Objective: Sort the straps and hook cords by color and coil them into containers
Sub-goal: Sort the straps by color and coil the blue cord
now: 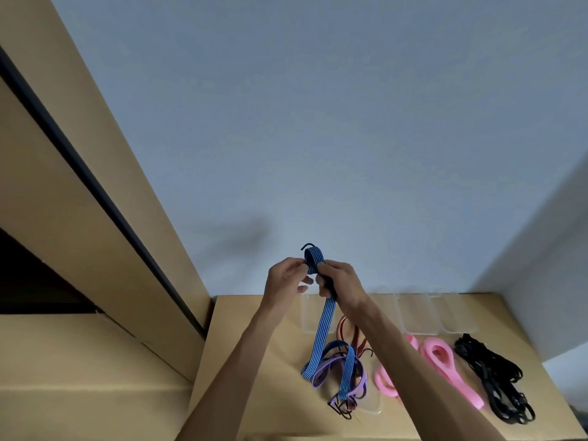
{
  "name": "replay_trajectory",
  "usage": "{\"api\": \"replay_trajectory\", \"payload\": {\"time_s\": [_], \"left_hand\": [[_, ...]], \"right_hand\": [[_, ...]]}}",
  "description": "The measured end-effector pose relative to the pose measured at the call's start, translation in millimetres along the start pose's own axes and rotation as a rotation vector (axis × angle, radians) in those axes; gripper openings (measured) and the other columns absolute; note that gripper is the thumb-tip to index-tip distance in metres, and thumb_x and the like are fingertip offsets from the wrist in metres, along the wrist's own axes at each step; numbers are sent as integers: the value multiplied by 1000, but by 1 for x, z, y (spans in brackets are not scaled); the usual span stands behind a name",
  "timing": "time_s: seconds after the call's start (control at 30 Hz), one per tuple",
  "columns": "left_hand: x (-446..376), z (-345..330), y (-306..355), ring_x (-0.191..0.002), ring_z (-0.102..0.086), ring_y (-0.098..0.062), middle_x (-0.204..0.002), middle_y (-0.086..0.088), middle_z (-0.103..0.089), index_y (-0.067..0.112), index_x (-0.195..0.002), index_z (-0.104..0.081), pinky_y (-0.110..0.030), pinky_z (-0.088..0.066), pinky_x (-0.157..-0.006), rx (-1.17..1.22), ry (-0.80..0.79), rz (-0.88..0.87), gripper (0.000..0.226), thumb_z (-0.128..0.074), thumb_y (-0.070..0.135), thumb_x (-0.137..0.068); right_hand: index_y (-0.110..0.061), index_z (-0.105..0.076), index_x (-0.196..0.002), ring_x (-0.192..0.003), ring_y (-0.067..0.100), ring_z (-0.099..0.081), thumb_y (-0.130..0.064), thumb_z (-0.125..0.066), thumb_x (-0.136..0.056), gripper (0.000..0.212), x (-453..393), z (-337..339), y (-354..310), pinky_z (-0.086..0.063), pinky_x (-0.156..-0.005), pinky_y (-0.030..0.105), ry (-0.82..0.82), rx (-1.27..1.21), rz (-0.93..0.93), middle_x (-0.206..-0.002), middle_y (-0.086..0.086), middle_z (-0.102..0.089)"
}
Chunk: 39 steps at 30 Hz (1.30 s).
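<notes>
Blue striped strap (324,326) raised above table (254,361), top looped into coil. Right hand (339,280) curled round it; left hand (286,278) pinches loop. Tail falls to purple straps (321,375) on table; pink straps (440,361), black cords (496,374) on table further right.

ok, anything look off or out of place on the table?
Mostly tidy: pink straps and black cords lie in separate piles. The odd spot is the heap under the hands, where purple strap, red cord and the tail of the blue striped strap lie tangled together, colors still mixed. The clear containers look empty.
</notes>
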<state>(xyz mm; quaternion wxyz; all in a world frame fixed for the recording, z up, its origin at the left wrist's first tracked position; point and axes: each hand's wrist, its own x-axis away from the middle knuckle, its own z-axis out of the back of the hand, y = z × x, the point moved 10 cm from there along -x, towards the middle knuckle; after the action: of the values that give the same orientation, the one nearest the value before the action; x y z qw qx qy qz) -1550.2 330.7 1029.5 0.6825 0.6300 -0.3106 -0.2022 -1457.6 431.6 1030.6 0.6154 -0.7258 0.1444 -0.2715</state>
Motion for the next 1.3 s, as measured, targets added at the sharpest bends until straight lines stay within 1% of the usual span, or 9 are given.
{"api": "replay_trajectory", "payload": {"time_s": [0.23, 0.33, 0.5, 0.7, 0.83, 0.97, 1.07, 1.2, 1.3], "left_hand": [[-6, 8, 19, -72, -68, -16, -84, -5, -73, 11, -92, -71, -25, -53, -66, 29, 164, -107, 15, -62, 0, -89], [-13, 24, 22, -63, -60, -15, -78, -7, -72, 11, -93, -72, -23, -51, -62, 181, 272, -45, 14, -62, 2, -92], [-12, 16, 33, -59, -57, -15, -74, -5, -70, 16, -95, -71, -24, -52, -62, 145, 135, -78, 12, -60, 10, -96], [-10, -2, 41, -60, -59, -15, -69, -2, -67, 17, -87, -73, -30, -52, -65, 79, 26, -128, 12, -64, 21, -94], [-11, 1, 49, -76, -68, -19, -81, -1, -69, 23, -99, -71, -29, -56, -70, 2, 9, -190, 13, -68, 17, -87], [-11, 13, 56, -83, -66, -11, -88, 3, -68, 20, -89, -70, -21, -50, -75, -361, 133, -304, 12, -61, 18, -95], [-12, 18, 51, -69, -63, -13, -76, 1, -69, 13, -86, -72, -28, -53, -68, -281, 159, -254, 12, -63, 16, -93], [-16, 24, 33, -59, -62, -14, -73, -6, -70, 17, -87, -68, -22, -51, -55, -58, 209, -99, 8, -64, 14, -92], [-17, 24, 21, -56, -62, -15, -75, -8, -71, 14, -84, -70, -23, -52, -56, 95, 255, -21, 11, -64, 10, -93]], "right_hand": [[-6, -60, -106, -53, 19, -54, -12, -53, -98, 13, -3, 0, -12, -46, -53, 25, -3, 119, 83, -68, 11, -67], [0, -57, -98, -57, 19, -62, -10, -56, -98, 10, -3, 5, -19, -52, -59, 28, 34, 238, 138, -72, 12, -72], [2, -53, -100, -68, 22, -70, -3, -53, -97, 6, -7, 4, -29, -59, -77, 42, 47, 354, 197, -82, 12, -74], [-19, -37, -144, -75, 10, -66, 9, -52, -89, 64, -1, -3, -52, -55, -72, 20, 179, 338, 373, -82, 6, -65], [-8, -54, -126, -67, 24, -71, 5, -53, -94, 35, -3, -10, -56, -61, -74, 40, 164, 301, 377, -86, 6, -69], [-6, -57, -125, -65, 21, -72, -3, -60, -96, 29, -3, -13, -52, -60, -68, 29, 138, 312, 355, -82, 5, -72], [-5, -58, -129, -66, 19, -72, -11, -64, -96, 34, -1, -15, -46, -60, -64, 27, 120, 336, 349, -84, 12, -73], [-14, -59, -131, -53, 14, -67, -34, -61, -98, 39, -2, -13, -45, -60, -59, 29, 187, 508, 309, -68, 1, -71], [-18, -54, -131, -54, 12, -66, -38, -48, -100, 37, -3, -8, -46, -61, -65, 40, 290, 555, 281, -63, -1, -70]]}}
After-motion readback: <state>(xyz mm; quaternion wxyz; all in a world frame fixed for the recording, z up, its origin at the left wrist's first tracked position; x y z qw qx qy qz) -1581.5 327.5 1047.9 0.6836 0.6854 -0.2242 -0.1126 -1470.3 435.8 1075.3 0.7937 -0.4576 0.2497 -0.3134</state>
